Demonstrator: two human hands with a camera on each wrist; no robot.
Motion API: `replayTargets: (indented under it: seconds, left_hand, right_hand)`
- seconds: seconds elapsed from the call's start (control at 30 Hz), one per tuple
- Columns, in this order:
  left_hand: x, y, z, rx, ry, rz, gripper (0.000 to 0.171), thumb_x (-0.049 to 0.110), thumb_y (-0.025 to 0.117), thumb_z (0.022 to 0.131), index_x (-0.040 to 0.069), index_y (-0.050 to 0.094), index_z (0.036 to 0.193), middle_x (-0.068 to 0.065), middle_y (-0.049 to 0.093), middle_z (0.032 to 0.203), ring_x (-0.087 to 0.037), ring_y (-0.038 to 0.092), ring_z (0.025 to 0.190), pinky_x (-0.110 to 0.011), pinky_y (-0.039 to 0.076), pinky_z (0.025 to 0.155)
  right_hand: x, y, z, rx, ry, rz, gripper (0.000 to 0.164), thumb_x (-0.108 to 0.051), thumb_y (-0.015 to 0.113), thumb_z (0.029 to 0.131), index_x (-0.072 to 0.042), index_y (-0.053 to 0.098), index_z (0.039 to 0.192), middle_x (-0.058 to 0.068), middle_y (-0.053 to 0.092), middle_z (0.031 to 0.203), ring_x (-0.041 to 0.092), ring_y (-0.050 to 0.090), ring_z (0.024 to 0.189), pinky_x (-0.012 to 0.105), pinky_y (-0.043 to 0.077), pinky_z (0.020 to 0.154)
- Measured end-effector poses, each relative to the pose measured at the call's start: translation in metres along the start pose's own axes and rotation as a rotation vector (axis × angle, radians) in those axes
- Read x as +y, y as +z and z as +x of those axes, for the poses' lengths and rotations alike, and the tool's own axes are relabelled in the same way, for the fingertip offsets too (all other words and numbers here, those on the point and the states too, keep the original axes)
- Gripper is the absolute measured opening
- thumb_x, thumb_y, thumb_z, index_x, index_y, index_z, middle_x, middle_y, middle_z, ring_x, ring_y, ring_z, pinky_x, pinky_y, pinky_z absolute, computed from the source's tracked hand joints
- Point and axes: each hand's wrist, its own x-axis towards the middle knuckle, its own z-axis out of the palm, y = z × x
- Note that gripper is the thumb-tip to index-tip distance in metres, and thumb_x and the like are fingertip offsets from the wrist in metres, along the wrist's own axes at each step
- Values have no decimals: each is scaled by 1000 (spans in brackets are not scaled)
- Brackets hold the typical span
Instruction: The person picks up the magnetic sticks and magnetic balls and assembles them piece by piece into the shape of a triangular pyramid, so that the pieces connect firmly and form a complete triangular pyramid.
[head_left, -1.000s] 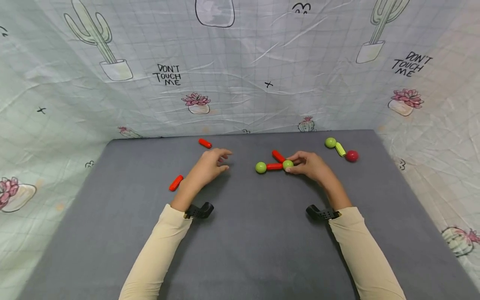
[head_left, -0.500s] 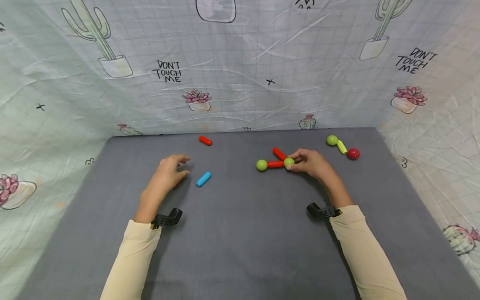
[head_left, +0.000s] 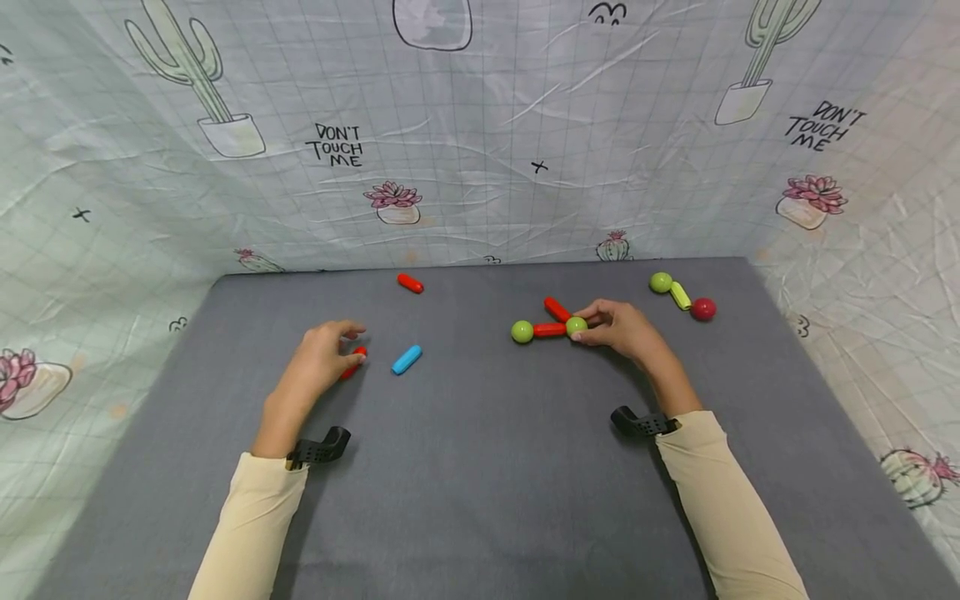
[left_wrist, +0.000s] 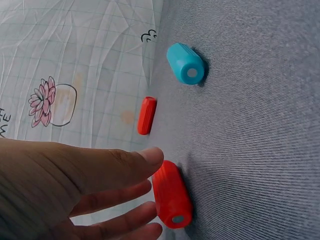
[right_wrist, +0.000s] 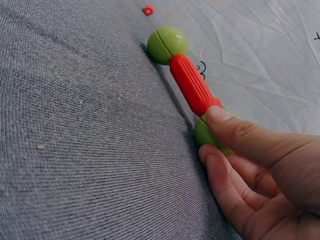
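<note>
My left hand (head_left: 321, 357) is at a red rod (head_left: 357, 360) on the left of the table, thumb across it in the head view. In the left wrist view the thumb and spread fingers come up to the side of this rod (left_wrist: 172, 197), whose near end shows a grey disc. A blue rod (head_left: 407, 360) lies just to the right. My right hand (head_left: 617, 328) pinches a green ball (head_left: 577, 327) between thumb and fingers. Two red rods meet that ball: one (head_left: 550, 330) runs left to another green ball (head_left: 522, 332), the other (head_left: 557, 309) points back left.
Another red rod (head_left: 410, 283) lies near the back edge. At the back right are a green ball (head_left: 661, 282), a yellow-green rod (head_left: 680, 296) and a dark red ball (head_left: 703, 309) in a row. A printed cloth (head_left: 480, 167) hangs behind the grey table (head_left: 480, 500).
My left hand has swung left and slightly nearer to the red rod, uncovering the blue rod that was out of sight. My right hand has stayed on the green ball.
</note>
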Motion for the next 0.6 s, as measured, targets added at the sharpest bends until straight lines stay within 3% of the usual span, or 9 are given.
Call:
replayTargets:
  seconds: [0.2, 0.6]
  left_hand:
    - [-3, 2, -1, 4, -22, -3, 48, 7, 78, 90, -4, 62, 134, -26, 66, 123, -36, 64, 100, -51, 51, 83]
    - [-8, 7, 0, -8, -58, 21, 42, 7, 78, 90, -6, 65, 127, -24, 69, 110, -36, 66, 97, -50, 53, 83]
  right_hand:
    - [-2, 0, 0, 6, -6, 6, 39, -20, 83, 88, -7, 70, 123, 14, 72, 115, 25, 63, 101, 34, 45, 86]
    - [0, 2, -1, 3, -3, 28, 39, -22, 82, 88, -8, 71, 123, 14, 73, 116, 22, 64, 99, 32, 47, 86]
